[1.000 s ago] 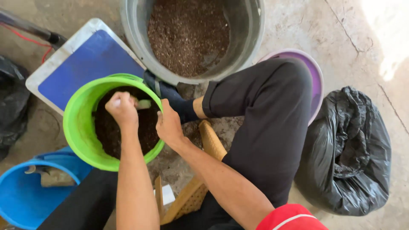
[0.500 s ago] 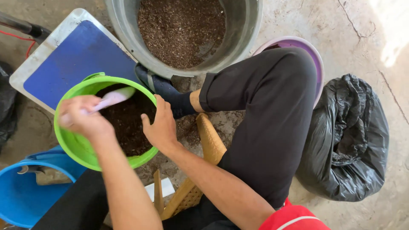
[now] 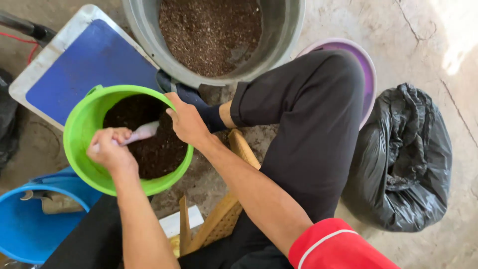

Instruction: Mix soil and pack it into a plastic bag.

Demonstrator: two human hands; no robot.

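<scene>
The left hand (image 3: pixel 110 152) is clenched around a pale plastic scoop (image 3: pixel 142 132), its blade resting on the dark soil (image 3: pixel 149 144) inside the round green plastic bucket (image 3: pixel 79 129). The right hand (image 3: pixel 186 122), fingers loosely together, steadies the rim. The bucket appears largely filled; the grey metal tub (image 3: pixel 289 40) beyond the fingers holds more soil.

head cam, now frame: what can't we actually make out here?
All in the head view:
- Scoop: the handle is hidden inside the left hand; its tip is buried in the dark soil.
- Green bucket: the right hand covers part of its rim.
- Grey tub: cut off by the top edge.
- Blue bucket: cut off by the left and bottom edges; the objects inside are too small to identify.
- Black bag: contents are hidden.
</scene>
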